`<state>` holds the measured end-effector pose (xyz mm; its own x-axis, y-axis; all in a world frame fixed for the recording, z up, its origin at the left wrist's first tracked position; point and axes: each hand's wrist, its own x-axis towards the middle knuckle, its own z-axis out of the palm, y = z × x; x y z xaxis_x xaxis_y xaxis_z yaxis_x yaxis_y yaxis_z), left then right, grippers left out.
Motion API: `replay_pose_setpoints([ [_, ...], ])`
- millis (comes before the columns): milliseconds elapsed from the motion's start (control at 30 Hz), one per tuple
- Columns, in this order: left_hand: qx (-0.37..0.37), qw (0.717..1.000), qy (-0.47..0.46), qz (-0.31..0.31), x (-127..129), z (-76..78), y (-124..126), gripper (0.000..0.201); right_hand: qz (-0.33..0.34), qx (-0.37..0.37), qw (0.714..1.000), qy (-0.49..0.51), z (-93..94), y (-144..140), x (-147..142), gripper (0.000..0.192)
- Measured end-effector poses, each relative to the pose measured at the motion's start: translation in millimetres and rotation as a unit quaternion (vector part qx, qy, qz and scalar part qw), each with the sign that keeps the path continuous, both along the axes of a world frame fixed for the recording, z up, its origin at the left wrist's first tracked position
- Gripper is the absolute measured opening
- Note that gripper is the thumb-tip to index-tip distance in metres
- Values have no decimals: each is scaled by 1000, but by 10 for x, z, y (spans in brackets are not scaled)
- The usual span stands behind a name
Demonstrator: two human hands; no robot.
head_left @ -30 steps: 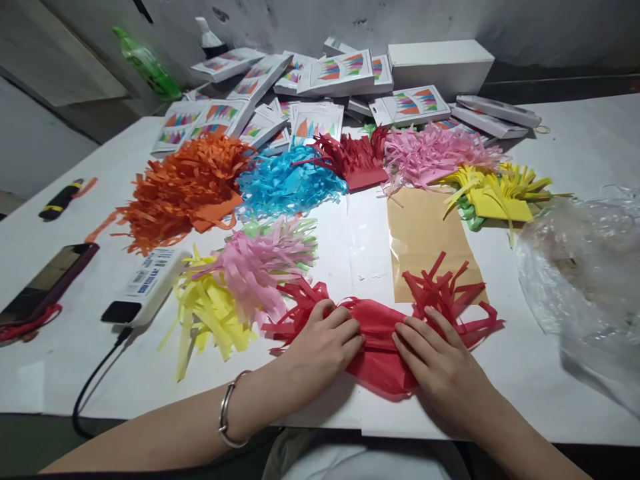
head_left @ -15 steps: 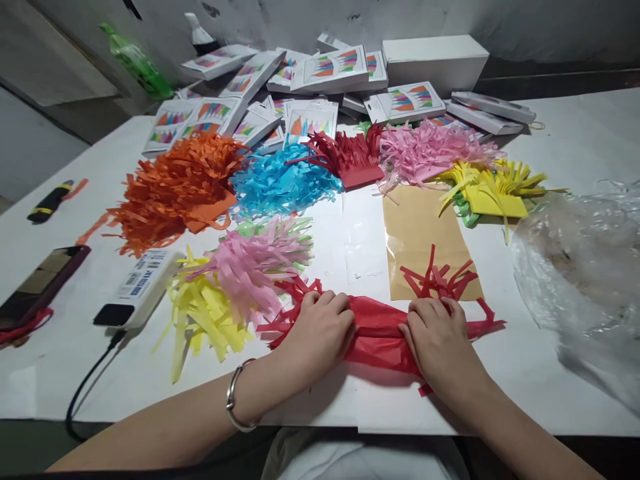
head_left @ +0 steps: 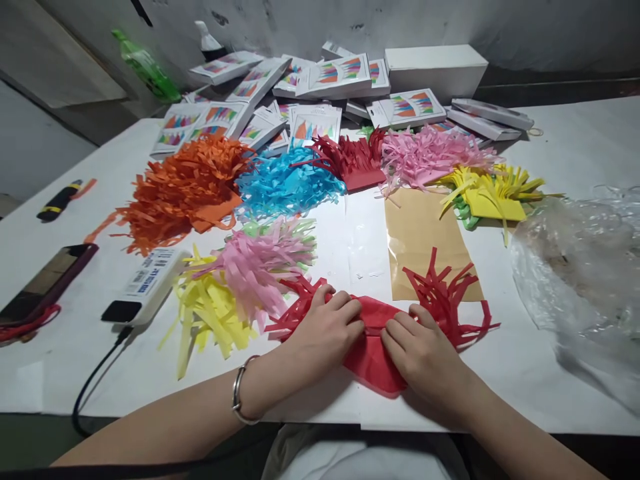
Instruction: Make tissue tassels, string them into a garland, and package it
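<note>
Between my hands lies a red tissue paper tassel [head_left: 374, 363], its uncut middle folded and bulging toward me, its cut fringes spreading out at both ends. My left hand [head_left: 330, 327] is closed on the left part of the middle, fingers curled over the paper. On the right part, my right hand [head_left: 413, 343] grips it the same way, fingertips pressed into the fold. A pink fringed tassel [head_left: 260, 257] and a yellow fringed tassel [head_left: 215, 317] rest just left of my left hand. The right fringe overlaps a brown paper sheet [head_left: 425, 233].
Fringed bundles in orange [head_left: 185, 193], blue [head_left: 290, 183], dark red [head_left: 360, 163], pink [head_left: 435, 157] and yellow [head_left: 495, 193] form an arc. Behind them are several printed boxes [head_left: 333, 75]. A clear plastic bag [head_left: 580, 287] lies right; a cabled white device [head_left: 145, 283] and phone [head_left: 47, 283] left.
My right hand has moved left, closer to my left hand. The red paper between them has bunched up and now bulges toward me. The view has shifted slightly.
</note>
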<state>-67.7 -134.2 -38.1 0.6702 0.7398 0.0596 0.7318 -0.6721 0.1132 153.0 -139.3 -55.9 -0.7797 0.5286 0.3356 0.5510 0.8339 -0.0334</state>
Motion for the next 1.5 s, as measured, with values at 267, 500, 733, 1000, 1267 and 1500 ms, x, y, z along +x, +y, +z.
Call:
replay_pose_setpoints([
  [267, 54, 997, -28, -41, -22, -90, 22, 17, -18, -17, 1000, 12, -7, 21, -85, 30],
  [500, 24, 997, -69, -34, -56, -194, 17, 11, 7, 2, 1000, -2, -36, 35, -119, 28],
  [733, 16, 999, -38, -21, -42, -108, -11, 12, 1, -47, 999, 8, -12, -20, 84, 27],
  [1000, -58, 996, -53, 37, -6, -13, -41, 10, -100, -120, 986, 55, -30, -49, 102, 28],
  [1267, -46, 995, 37, 83, 148, 56, 66, 12, -196, -108, 974, 32, 6, 11, -45, 21],
  [1500, 29, 998, 38, -42, 214, -50, 22, 19, -79, -99, 991, 33, 33, -35, 8, 24],
])
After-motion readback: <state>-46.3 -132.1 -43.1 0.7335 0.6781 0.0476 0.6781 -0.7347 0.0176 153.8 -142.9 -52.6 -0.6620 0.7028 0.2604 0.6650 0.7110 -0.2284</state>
